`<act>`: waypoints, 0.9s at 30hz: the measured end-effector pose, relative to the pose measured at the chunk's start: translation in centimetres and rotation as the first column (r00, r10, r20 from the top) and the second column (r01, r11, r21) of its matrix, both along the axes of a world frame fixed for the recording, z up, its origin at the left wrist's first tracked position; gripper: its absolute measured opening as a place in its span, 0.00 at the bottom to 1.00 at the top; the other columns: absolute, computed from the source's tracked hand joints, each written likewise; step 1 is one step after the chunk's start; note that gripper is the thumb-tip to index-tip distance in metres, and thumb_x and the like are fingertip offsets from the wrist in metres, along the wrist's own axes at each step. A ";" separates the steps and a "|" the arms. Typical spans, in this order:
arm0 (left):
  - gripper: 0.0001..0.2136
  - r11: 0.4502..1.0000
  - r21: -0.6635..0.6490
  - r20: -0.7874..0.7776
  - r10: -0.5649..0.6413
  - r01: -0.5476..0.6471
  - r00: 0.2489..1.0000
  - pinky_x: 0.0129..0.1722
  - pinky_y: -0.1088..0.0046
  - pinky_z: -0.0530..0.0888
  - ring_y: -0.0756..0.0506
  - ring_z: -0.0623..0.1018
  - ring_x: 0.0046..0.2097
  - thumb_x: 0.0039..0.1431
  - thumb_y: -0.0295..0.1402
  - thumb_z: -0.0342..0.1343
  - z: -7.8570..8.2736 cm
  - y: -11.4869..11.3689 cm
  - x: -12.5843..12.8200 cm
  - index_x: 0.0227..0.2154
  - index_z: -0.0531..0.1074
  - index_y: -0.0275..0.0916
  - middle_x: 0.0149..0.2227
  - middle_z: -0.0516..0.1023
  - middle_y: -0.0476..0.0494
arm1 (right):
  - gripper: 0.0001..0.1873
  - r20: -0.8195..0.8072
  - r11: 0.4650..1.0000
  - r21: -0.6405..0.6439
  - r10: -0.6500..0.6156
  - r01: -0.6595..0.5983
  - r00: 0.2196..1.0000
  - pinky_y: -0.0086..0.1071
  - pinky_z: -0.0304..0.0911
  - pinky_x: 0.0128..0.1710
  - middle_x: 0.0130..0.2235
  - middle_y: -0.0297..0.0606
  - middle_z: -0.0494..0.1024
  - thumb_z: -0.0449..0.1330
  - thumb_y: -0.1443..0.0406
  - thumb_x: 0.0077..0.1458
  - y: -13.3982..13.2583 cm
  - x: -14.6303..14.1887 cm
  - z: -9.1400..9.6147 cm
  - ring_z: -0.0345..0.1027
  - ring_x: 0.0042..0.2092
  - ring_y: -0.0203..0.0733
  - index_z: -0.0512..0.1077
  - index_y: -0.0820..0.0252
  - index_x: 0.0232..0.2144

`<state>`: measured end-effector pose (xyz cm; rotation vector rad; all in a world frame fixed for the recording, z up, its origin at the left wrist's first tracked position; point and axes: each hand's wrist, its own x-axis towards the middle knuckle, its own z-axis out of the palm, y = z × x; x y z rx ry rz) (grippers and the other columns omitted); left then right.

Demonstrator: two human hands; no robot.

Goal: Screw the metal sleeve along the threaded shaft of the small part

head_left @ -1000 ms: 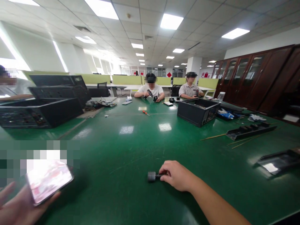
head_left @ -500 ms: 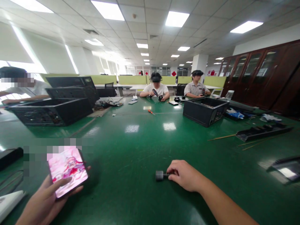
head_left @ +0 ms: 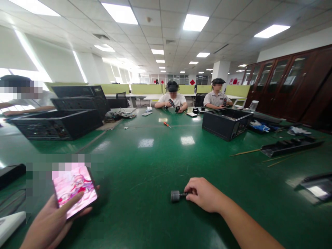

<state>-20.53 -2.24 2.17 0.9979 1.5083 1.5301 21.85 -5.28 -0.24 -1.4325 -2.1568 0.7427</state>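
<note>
Holding a smartphone up off the table, the left hand curls around it from below, and its thumb lies across the bright pink screen. The right hand rests on the green table, well apart from the left hand, with its fingers pressed together on a small dark tool. That tool has a short gray round end that sticks out to the left of the fingertips and lies flat on the table top. What kind of tool it is, I cannot tell, because the hand hides most of it. It looks like the person is at a waiting step: one hand looks after the phone while the other just keeps hold of the little tool. To use the tool next, the right hand would need to lift it up with a firm pinch, and the left hand would first need a safe spot for the phone. Far beyond the right hand sits an open black computer case. More black cases are stacked far beyond the left hand. Two people sit at the far end of the table, busy with their own things.
</note>
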 end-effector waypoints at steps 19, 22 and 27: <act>0.33 1.000 0.003 0.097 -0.015 0.015 0.995 0.24 0.62 0.81 0.37 0.82 0.32 0.35 0.22 0.62 1.1 -0.6 0.8 0.50 0.71 0.47 0.35 0.83 0.46 | 0.06 0.031 1.000 0.013 -0.004 0.004 1.000 0.26 0.55 0.30 0.33 0.33 0.73 0.62 0.66 0.53 -0.1 -0.1 0.1 0.64 0.32 0.34 0.78 0.57 0.35; 0.32 1.000 0.000 0.132 -0.009 0.010 0.991 0.27 0.62 0.82 0.38 0.82 0.34 0.38 0.21 0.59 1.1 -0.6 0.8 0.51 0.70 0.45 0.36 0.83 0.46 | 0.07 0.036 1.000 0.013 0.000 -0.001 0.999 0.26 0.55 0.31 0.33 0.33 0.73 0.62 0.66 0.53 -0.1 -0.1 0.1 0.64 0.33 0.35 0.78 0.57 0.36; 0.21 1.000 -0.008 0.153 -0.011 0.012 0.988 0.32 0.66 0.82 0.39 0.82 0.36 0.44 0.21 0.59 1.1 -0.5 0.9 0.45 0.73 0.38 0.38 0.83 0.42 | 0.07 0.045 1.000 0.009 0.000 0.000 0.999 0.27 0.56 0.31 0.33 0.34 0.73 0.61 0.66 0.54 -0.1 -0.1 0.1 0.64 0.33 0.35 0.78 0.58 0.36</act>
